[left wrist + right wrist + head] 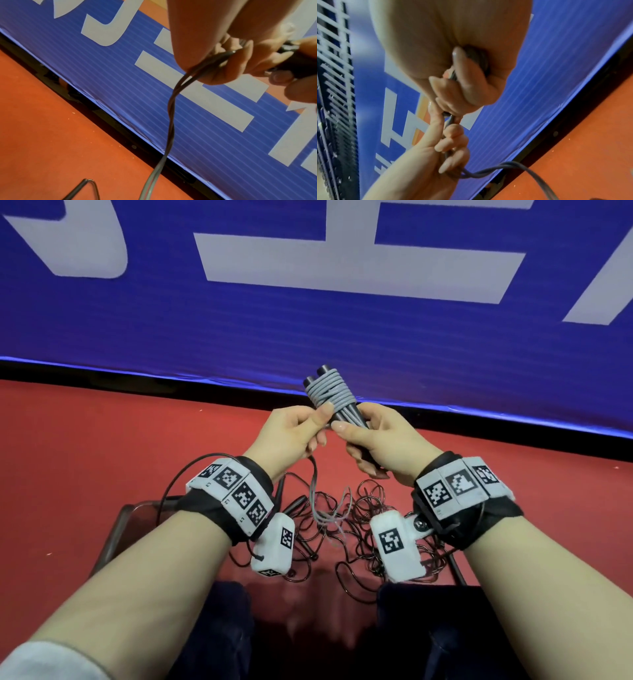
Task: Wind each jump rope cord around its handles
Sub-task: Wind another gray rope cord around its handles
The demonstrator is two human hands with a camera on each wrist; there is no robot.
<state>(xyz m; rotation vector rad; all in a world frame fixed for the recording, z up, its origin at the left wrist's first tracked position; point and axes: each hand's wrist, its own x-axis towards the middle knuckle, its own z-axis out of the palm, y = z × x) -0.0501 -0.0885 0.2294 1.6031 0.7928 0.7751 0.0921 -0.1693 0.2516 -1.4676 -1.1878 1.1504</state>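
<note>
Up in front of the person, above the red floor [102,457], the right hand [383,440] is wrapped around the lower ends of two dark handles [346,414] held side by side and tilted away, thumb laid across them. A grey cord [330,392] is already coiled in many tight turns around the upper part of the pair, with the two handle tips showing just past the coils. The left hand [291,433] sits right beside the right one, fingers curled and thumb pressing the doubled grey cord against the forefinger just below the coils; in the left wrist view the two strands leave the fist twisted together and hang down toward the floor. The loose remainder drops between the wrists into a tangled heap of thin dark ropes [363,529] lying on the floor by the person's knees, with another dark handle [294,506] poking out of the heap near the left wrist. Behind the hands stands a blue banner [308,320] with big white lettering, its lower edge meeting a black strip along the floor.
</note>
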